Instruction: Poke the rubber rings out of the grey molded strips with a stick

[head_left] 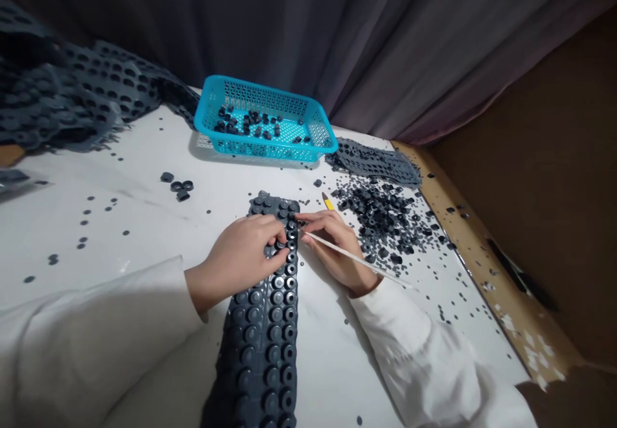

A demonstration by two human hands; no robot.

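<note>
A long dark-grey moulded rubber sheet (263, 331), covered in rows of round raised caps, lies lengthwise before me on the white table. My left hand (245, 251) rests over its upper part, thumb and fingertips closed on one of the dark caps. At the sheet's right edge, my right hand (337, 248) is closed around a thin white stick (357, 259), which slants back past the wrist. Its fingertips are beside the outermost row of caps, by a small dark piece. Whether the caps under my fingers are still attached is hidden.
Behind the sheet stands a blue plastic basket (265, 148) with small black rubber pieces in it. A heap of black pieces (385, 216) lies right, near a yellow-handled tool (328, 202) and a perforated sheet scrap (378, 161). More perforated sheets (120, 81) are piled left.
</note>
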